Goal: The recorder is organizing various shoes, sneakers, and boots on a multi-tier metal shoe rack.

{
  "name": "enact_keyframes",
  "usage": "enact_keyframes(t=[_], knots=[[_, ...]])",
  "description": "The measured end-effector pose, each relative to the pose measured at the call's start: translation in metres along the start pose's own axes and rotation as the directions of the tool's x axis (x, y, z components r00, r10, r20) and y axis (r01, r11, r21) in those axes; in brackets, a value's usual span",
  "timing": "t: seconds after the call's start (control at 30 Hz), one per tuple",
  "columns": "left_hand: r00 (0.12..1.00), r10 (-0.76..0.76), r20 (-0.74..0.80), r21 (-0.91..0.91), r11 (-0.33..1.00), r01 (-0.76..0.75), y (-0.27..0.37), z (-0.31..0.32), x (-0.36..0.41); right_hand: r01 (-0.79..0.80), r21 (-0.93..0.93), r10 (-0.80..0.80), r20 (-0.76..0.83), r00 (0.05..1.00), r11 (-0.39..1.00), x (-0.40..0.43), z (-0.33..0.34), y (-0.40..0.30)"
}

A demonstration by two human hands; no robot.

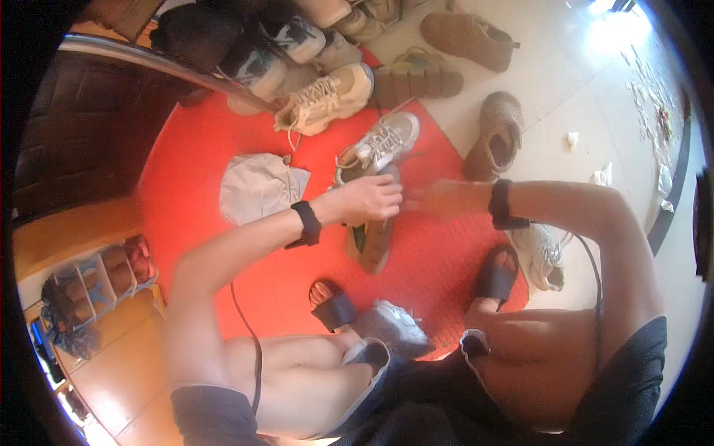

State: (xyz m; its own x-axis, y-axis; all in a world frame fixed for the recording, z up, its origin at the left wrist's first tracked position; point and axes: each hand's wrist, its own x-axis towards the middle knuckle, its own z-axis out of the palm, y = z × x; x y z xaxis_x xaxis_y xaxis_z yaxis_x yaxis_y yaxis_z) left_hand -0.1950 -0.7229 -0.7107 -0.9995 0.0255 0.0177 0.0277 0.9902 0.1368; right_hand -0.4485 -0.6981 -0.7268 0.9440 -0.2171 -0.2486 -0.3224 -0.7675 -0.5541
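My left hand [368,198] is closed around a tan shoe [376,251], held over the red mat [268,267]. The shoe's toe or heel end points towards me, and a green patch shows along its side; my fingers hide its middle. Motion blurs my right hand [438,196], just to the right of that shoe, so whether it touches or holds anything is unclear. Directly beyond my left hand, a beige-and-white lace-up sneaker [385,142] rests on the mat. To the left of it lies a crumpled whitish paper or cloth [256,187].
Several shoes crowd the far side, including a beige sneaker [329,97]. Brown shoes [466,39] and a brown ankle-high shoe [496,136] stand on pale tiles. A white sneaker [541,256] lies beyond my sandalled foot; a grey-white one [396,329] sits between my legs. A divided box [100,284] stands left.
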Motion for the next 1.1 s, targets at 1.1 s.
enact_keyframes(t=[1.1], knots=[[0.335, -0.912, -0.235, -0.972, 0.213, -0.102, -0.144, -0.305, 0.015, 0.434, 0.312, 0.264, -0.950, 0.169, 0.845, -0.008, -0.347, -0.018]])
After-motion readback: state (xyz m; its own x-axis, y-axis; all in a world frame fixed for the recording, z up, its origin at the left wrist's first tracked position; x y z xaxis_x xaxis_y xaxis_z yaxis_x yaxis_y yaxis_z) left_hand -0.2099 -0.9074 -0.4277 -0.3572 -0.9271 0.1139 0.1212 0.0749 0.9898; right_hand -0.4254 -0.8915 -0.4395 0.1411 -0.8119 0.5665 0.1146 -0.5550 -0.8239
